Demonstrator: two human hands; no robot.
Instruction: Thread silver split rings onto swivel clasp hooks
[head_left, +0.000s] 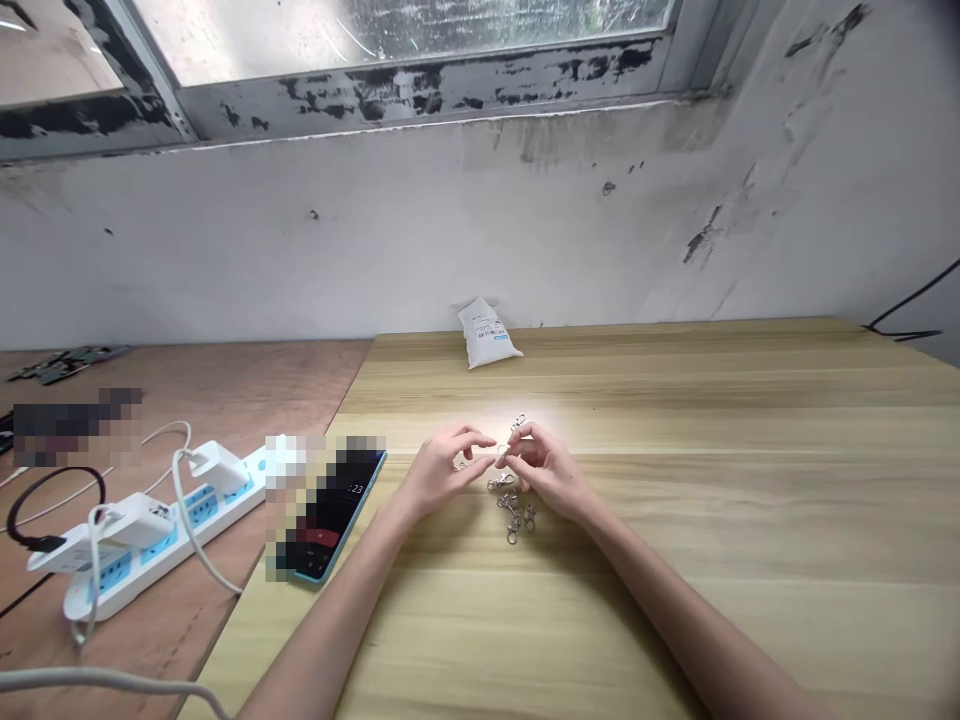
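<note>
My left hand (448, 466) hovers over the table with thumb and index finger apart, their tips close to a small metal ring (502, 449). Opposite it, my right hand (547, 470) pinches that ring between thumb and fingertips; the fingers hide part of it. Just below the hands lies a loose group of silver lobster clasps (514, 512) with rings. One more clasp (518, 422) rests beyond the right fingertips. A bit of metal (460, 466) shows under the left fingers, too small to make out fully.
A white printed packet (487, 335) leans near the wall. Left of my left forearm lies a phone (341, 515), partly pixelated. Farther left, a white power strip (187, 520) with plugged-in chargers and cables sits on a brownish-red surface beside the wooden table (750, 520).
</note>
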